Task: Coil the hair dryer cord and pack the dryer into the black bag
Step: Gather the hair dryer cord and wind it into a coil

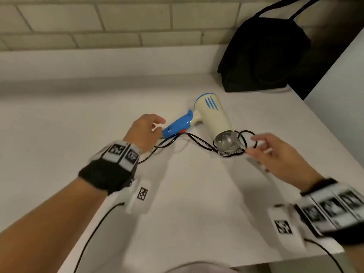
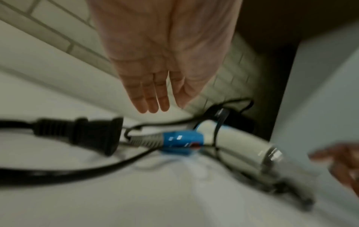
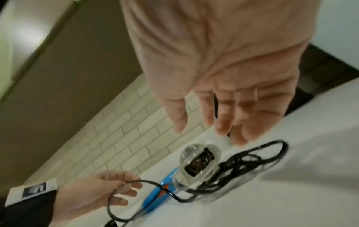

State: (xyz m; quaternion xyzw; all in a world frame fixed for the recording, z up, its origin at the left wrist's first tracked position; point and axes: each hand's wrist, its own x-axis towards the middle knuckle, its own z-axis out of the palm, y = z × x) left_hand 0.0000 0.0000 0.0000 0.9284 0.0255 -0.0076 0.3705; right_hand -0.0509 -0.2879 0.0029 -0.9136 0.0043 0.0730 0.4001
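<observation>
The hair dryer [image 1: 211, 117], cream with a blue handle [image 1: 177, 126] and a clear nozzle [image 1: 228, 143], lies on its side on the white table [image 1: 88, 119]. Its black cord [image 1: 197, 141] runs loose under the handle and tangles in loops around the nozzle. The plug [image 2: 87, 135] lies near my left wrist. My left hand [image 1: 159, 126] hovers at the handle's end, fingers relaxed and holding nothing. My right hand [image 1: 251, 145] hovers beside the nozzle and cord loops [image 3: 252, 159], fingers spread and empty. The black bag [image 1: 264, 56] stands at the back right.
A tiled wall [image 1: 118, 20] runs along the table's far side. A white panel [image 1: 338, 85] bounds the table on the right, just past the bag. The table's near edge [image 1: 275, 263] is close to my right wrist.
</observation>
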